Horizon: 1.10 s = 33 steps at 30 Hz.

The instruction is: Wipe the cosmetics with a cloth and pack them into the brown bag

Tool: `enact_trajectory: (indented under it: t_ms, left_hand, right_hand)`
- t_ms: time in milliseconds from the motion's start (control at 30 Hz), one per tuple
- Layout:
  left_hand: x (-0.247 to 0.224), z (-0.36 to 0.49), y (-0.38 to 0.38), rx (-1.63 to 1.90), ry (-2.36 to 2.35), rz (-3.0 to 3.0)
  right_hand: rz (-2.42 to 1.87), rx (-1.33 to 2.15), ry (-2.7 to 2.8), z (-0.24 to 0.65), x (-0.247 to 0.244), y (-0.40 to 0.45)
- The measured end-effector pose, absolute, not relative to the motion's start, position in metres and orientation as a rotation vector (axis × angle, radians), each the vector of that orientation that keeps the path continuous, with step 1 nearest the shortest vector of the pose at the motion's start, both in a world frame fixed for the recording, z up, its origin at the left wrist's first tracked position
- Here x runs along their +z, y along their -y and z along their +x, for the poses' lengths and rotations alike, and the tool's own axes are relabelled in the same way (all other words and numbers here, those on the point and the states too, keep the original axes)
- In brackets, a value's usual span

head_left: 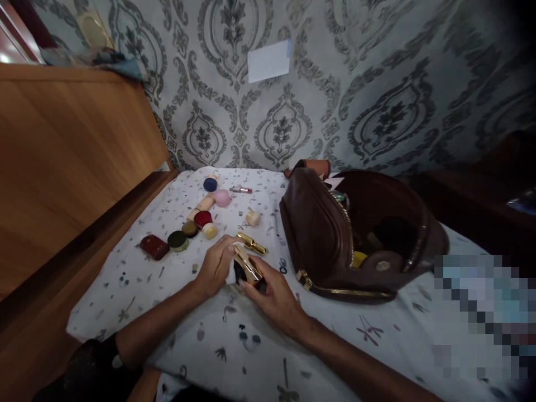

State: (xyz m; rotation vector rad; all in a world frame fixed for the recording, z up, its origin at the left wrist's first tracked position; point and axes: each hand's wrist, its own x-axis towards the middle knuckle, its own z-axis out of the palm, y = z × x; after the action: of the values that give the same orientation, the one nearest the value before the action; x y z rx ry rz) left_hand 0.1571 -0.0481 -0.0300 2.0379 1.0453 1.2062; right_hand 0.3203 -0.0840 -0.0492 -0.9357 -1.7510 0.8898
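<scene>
Low over the cloth, my right hand [278,296] grips a black and gold compact-like case [250,268] from its right side. My left hand [214,267] is closed on a piece of white tissue [231,272], pressed to the case's left side. Part of the case is hidden by fingers and tissue. Just beyond lie gold cosmetic tubes [252,244]. A small cream-coloured jar [252,218] stands farther back. To the left are a yellowish jar [210,231], a red round container [203,218], a brown-lidded pot [190,229] and a green-lidded pot [178,241].
An open brown leather handbag [322,234] stands at the right, items inside. On the patterned white cloth [167,307] lie a dark red case [154,246], a peach tube [200,207], a pink round item [222,197], a blue-lidded jar [210,183] and a lip gloss [241,190].
</scene>
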Motion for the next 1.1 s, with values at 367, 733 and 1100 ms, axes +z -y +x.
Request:
enact_trajectory:
  t_ms: [367, 733, 1100]
  left_hand:
    - [-0.043, 0.135, 0.034, 0.635, -1.105, 2.570]
    - [-0.013, 0.108, 0.030, 0.261, -0.903, 2.493]
    - [-0.033, 0.111, 0.027, 0.915, -1.295, 2.177]
  right_hand:
    - [-1.006, 1.198, 1.464, 0.323, -0.049, 0.080]
    - [-1.185, 1.246, 1.269, 0.325, -0.045, 0.076]
    - [-1.238, 1.088, 1.412, 0.328, -0.059, 0.072]
